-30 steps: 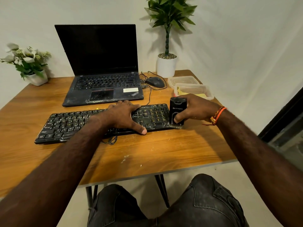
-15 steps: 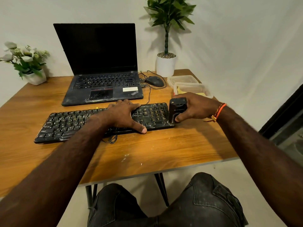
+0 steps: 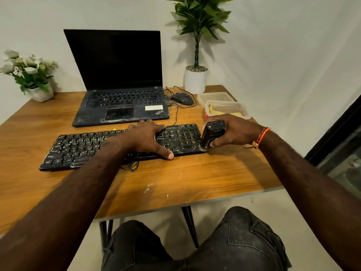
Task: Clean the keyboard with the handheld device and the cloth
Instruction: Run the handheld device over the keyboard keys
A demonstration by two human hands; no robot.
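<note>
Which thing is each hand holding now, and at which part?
The right hand grips the black handheld device around its upright body. The left hand rests flat on the black keyboard, holding nothing.

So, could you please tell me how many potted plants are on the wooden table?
2: a white-flowered plant in a white pot at the far left corner, and a tall green leafy plant in a white pot behind the black mouse.

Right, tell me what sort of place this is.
Probably a small home or office desk set against a plain wall. A wooden table carries an open laptop, a separate keyboard and a mouse, with potted plants at the back.
</note>
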